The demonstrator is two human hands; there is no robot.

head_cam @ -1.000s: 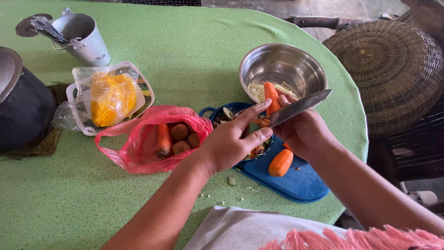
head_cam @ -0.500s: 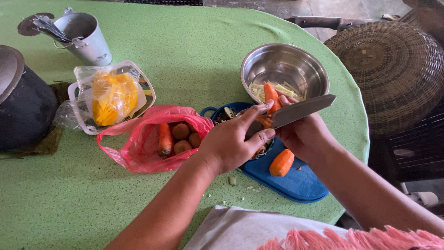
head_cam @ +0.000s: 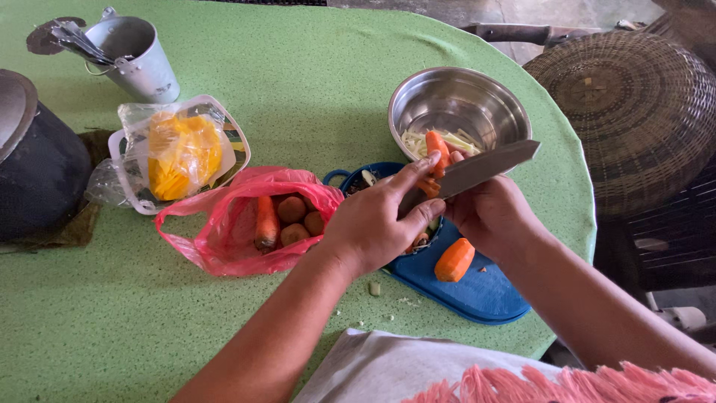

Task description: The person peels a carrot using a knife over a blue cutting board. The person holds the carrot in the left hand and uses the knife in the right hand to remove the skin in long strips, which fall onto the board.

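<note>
The left hand [head_cam: 373,224] grips a peeled carrot [head_cam: 435,149] over the blue plastic cutting board [head_cam: 477,291] at the green table's [head_cam: 298,89] near right edge; the right hand [head_cam: 488,213] is closed on a steel knife [head_cam: 477,168] laid against it. A carrot stub [head_cam: 453,260] lies on the board. Beyond, a round steel bowl [head_cam: 459,104] holds pale strips; a crumpled pink bag [head_cam: 246,224] holds carrots and potatoes
</note>
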